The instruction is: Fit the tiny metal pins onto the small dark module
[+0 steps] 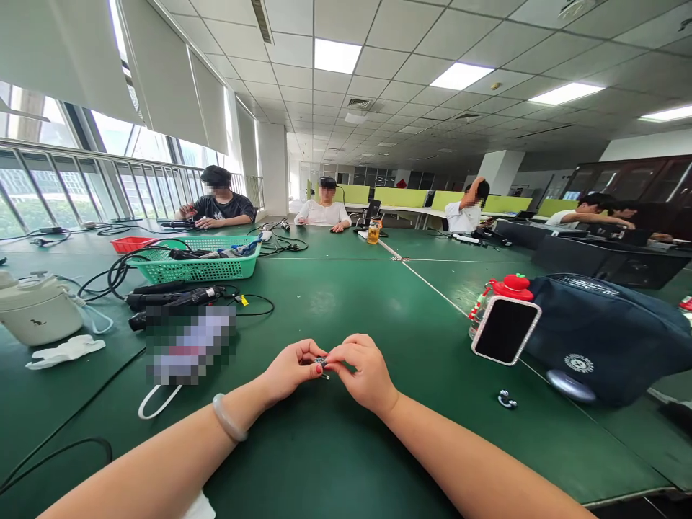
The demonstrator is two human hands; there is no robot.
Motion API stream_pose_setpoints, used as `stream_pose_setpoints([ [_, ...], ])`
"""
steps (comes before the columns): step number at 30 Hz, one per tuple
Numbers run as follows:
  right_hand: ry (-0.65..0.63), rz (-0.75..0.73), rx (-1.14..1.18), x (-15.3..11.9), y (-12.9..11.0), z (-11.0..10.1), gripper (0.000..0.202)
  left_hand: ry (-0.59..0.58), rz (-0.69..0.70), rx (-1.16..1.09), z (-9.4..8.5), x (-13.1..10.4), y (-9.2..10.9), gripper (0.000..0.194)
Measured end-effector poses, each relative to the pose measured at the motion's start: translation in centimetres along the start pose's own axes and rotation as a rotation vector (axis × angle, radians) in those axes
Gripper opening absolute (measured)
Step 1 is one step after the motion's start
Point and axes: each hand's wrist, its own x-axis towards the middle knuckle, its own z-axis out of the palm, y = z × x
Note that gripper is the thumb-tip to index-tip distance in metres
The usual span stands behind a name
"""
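Observation:
Over the green tabletop (318, 447), my two hands meet at the middle of the view. My left hand (289, 371), a pale bangle (229, 418) on its wrist, pinches a small dark object (321, 361) between thumb and fingers. The fingertips of my right hand (363, 369) close on the same object from the other side. A short piece with a light tip pokes out below it. Fingers cover most of the object, so its kind does not show.
At left stand a green basket (197, 268), black cables, dark handheld tools (173, 297) and a cream jug (37, 310). At right are a phone (507, 330), a red-lidded bottle (511, 287), a navy bag (605, 339) and a small dark shiny item (507, 398). Several people sit farther back.

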Motion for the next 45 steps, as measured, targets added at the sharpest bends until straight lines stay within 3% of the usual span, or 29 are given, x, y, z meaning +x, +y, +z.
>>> stream_pose_setpoints([
  [10,0.0,0.002,0.088,0.2,-0.6,-0.3,0.008,-0.03,0.002,-0.07,0.4,-0.3,0.9,0.045],
  [31,0.017,0.027,0.11,0.1,-0.9,-0.4,0.009,-0.082,0.013,-0.102,0.1,-0.3,0.6,0.042],
  [45,-0.011,-0.094,-0.116,-0.2,-0.2,-0.3,0.012,0.034,0.079,0.151,-0.4,0.2,-0.5,0.027],
])
